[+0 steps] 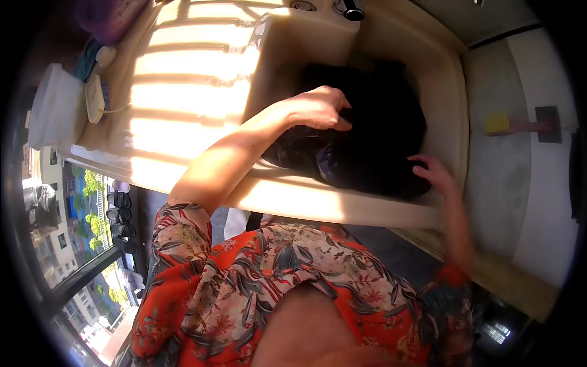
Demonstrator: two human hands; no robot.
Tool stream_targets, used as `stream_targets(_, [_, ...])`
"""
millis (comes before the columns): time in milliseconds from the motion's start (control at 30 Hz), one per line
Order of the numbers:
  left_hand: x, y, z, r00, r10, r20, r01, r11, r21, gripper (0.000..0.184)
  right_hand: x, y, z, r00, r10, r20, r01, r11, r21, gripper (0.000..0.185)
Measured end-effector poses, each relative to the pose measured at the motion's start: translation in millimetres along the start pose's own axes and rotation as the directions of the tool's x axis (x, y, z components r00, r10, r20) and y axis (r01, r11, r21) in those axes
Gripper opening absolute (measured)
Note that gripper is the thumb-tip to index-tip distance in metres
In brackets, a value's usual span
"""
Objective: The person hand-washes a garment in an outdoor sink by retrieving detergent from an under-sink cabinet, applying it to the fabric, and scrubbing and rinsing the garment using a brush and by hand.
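A large bundle of black cloth (379,134) fills most of the sink basin (449,92). It bulges against the near rim, where its surface shines as if wet. My left hand (321,109) reaches over the bundle from the left, thumb and fingers curled round a part of the dark cloth. At the bundle's right end, my right hand (433,173) pinches its edge close to the near right corner of the basin. The cloth is too dark to show its folds or what kind of garment it is.
A chrome tap (351,8) juts over the far side of the basin. Left of it lies a sunlit ribbed washboard (189,79), with a white tub (56,110), a brush (96,98) and a purple container (110,21) beyond. A yellow-ended tool (496,123) hangs on the right wall.
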State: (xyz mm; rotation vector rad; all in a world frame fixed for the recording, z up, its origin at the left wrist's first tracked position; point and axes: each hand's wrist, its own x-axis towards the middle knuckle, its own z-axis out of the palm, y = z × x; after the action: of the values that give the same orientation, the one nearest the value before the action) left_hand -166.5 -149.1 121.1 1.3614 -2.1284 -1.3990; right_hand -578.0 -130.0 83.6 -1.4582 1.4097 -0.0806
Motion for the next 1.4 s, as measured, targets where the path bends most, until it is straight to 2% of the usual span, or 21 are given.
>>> stream_targets(133, [-34.7,21.6,-25.9,0.896,0.037,-0.441,-0.242,0.876,-0.416,0.032,-22.9,-105.6,-24.7,0.997,0.049,0.053,-0.046,0.997,-0.062,0.03])
stream_targets(200, [-81.7,43.2,-54.5,0.914,-0.003,-0.406,-0.278,0.725,-0.63,0.018,-32.8,-169.8,-36.1,0.99,-0.136,-0.048,0.132,0.988,-0.077,0.021])
stream_targets(267, [-120.8,31.9,-63.5,0.799,0.067,-0.597,-0.57,0.401,-0.718,0.015,-31.5,-226.7,-45.9,0.929,-0.357,-0.095,0.342,0.929,-0.142,0.017])
stream_targets(433, [-221.2,-18.8,-67.3,0.34,-0.122,-0.932,-0.869,0.339,-0.361,0.017,27.9,-361.2,-26.4,0.632,-0.737,-0.239,0.759,0.652,-0.004,0.019])
stream_targets(500, [-252.1,-48.1,-59.1,0.203,-0.236,-0.95,-0.893,0.353,-0.279,0.021,79.4,-415.9,0.8,0.577,-0.796,-0.182,0.816,0.554,0.165,0.022])
stream_targets(533, [-266.9,-72.0,-52.6,0.137,-0.278,-0.951,-0.855,0.451,-0.255,0.022,134.4,-464.9,43.4,0.376,-0.881,-0.289,0.869,0.443,-0.221,0.025])
stream_targets(600, [-276.4,-101.9,-42.2,0.059,-0.302,-0.952,-0.634,0.725,-0.269,0.024,190.7,-486.4,116.1,0.417,-0.855,-0.308,0.838,0.493,-0.234,0.038])
stream_targets(633, [-279.0,-110.4,-44.3,0.047,-0.286,-0.957,-0.421,0.863,-0.279,0.025,206.9,-487.3,135.0,0.553,-0.819,-0.155,0.786,0.574,-0.229,0.053])
stream_targets(700, [-294.6,-124.0,-54.3,0.17,-0.39,-0.905,0.247,0.906,-0.343,0.034,238.3,-473.3,168.8,0.658,-0.748,-0.084,0.664,0.629,-0.404,0.065])
stream_targets(767, [-293.2,-125.1,-56.7,0.138,-0.354,-0.925,0.096,0.934,-0.343,0.043,229.9,-452.8,183.7,0.688,-0.722,0.067,0.68,0.61,-0.407,0.068])
stream_targets(833, [-302.1,-115.8,-64.3,0.036,-0.278,-0.96,0.377,0.893,-0.244,0.044,219.3,-428.1,198.9,0.706,-0.685,0.179,0.702,0.645,-0.303,0.073])
stream_targets(900, [-301.5,-106.4,-71.3,0.025,-0.192,-0.981,0.406,0.899,-0.166,0.04,286.8,-385.9,195.4,0.629,-0.771,0.097,0.667,0.472,-0.577,0.073])
stream_targets(933, [-296.1,-96.1,-76.5,0.124,-0.105,-0.987,0.393,0.918,-0.048,0.041,286.2,-377.8,205.0,0.645,-0.756,0.107,0.574,0.388,-0.721,0.073])
stream_targets(967, [-286.5,-86.1,-80.8,0.221,-0.016,-0.975,0.371,0.926,0.069,0.041,274.9,-378.9,222.6,0.772,-0.635,0.013,0.352,0.41,-0.841,0.073])
stream_targets(1033, [-260.4,-77.8,-88.0,0.643,0.179,-0.744,0.207,0.896,0.394,0.041,292.5,-376.5,235.6,0.772,-0.634,-0.046,0.225,0.34,-0.913,0.073])
stream_targets(1100, [-235.2,-112.2,-66.3,0.876,0.081,-0.475,0.19,0.847,0.496,0.043,304.0,-386.2,231.0,0.812,-0.579,-0.076,0.148,0.329,-0.933,0.077])
stream_targets(1233, [-235.5,-128.6,-53.6,0.894,0.096,-0.437,0.158,0.845,0.51,0.045,289.1,-387.0,218.7,0.711,-0.703,-0.025,0.213,0.249,-0.945,0.068])
stream_targets(1300, [-239.6,-126.9,-60.8,0.887,0.117,-0.447,0.095,0.901,0.424,0.04,265.1,-394.1,212.4,0.623,-0.766,-0.162,0.303,0.427,-0.852,0.057])
stream_targets(1333, [-244.9,-127.5,-69.3,0.894,0.113,-0.435,0.052,0.936,0.349,0.038,306.9,-371.5,191.0,0.444,-0.894,-0.067,0.516,0.316,-0.796,0.057])
stream_targets(1367, [-253.0,-131.7,-77.9,0.897,0.109,-0.428,0.009,0.964,0.265,0.037,273.5,-362.7,197.1,0.261,-0.941,-0.215,0.597,0.332,-0.73,0.036])
stream_targets(1400, [-262.1,-130.8,-91.3,0.816,0.058,-0.576,0.032,0.989,0.145,0.036,242.9,-351.9,189.3,0.309,-0.918,-0.249,0.749,0.396,-0.531,0.028])
